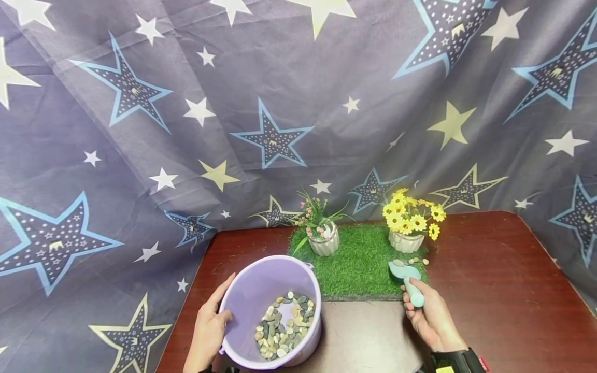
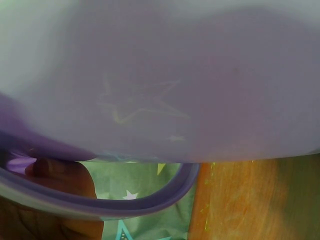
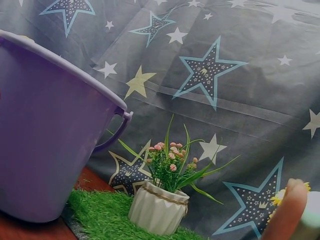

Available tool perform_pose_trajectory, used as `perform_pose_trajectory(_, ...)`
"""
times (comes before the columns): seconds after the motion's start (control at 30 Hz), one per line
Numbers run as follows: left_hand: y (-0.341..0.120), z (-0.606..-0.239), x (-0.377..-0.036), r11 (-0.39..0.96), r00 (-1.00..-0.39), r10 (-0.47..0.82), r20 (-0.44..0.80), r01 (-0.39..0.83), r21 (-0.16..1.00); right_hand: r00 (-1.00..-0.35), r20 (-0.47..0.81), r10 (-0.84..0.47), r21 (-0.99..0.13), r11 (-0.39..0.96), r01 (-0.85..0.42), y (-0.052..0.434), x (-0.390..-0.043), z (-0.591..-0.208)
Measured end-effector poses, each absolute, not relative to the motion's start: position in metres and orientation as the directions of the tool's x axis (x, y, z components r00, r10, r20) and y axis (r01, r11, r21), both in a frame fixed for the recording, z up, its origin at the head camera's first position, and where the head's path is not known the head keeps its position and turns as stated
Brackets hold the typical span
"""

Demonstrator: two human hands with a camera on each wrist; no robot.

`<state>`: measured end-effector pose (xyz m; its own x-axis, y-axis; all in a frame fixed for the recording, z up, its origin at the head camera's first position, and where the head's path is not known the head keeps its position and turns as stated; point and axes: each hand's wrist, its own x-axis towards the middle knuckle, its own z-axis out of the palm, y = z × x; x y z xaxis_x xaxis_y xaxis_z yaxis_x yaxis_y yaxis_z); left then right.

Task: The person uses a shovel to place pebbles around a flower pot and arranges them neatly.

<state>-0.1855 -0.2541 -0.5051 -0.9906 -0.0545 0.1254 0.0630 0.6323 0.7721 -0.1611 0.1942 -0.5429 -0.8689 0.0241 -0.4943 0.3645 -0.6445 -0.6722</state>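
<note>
Clock directions take the green grass mat (image 1: 361, 264) as the dial's centre, seen from the head. At 8 o'clock stands a purple bucket (image 1: 249, 295), with mixed pebbles (image 1: 280, 339) on its floor. The left hand (image 1: 207, 324) grips it at the bucket's own 9 o'clock, thumb over the rim. Near 4 o'clock the right hand (image 1: 434, 316) curls round the handle of a mint-green scoop (image 1: 406, 272); whether the scoop touches the mat I cannot tell. A few loose stones (image 1: 416, 260) lie at 3 o'clock. White pots hold pink flowers (image 1: 322, 233) at 10 and yellow flowers (image 1: 406, 220) at 2.
</note>
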Motion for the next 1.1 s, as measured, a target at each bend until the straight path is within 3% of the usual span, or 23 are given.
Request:
perform_pose_trajectory(0.4,-0.255,-0.507,-0.186,0.611,-0.993,-0.057,0.108,0.051,0.79,-0.877,-0.48,0.025,-0.699,-0.614,0.365,0.179,-0.159,-0.546)
perform_pose_trajectory(1.1,-0.255,-0.509,-0.186,0.604,-0.99,-0.045,0.134,0.08,0.793,-0.913,-0.408,-0.007,-0.646,-0.704,0.294,0.176,-0.166,-0.548)
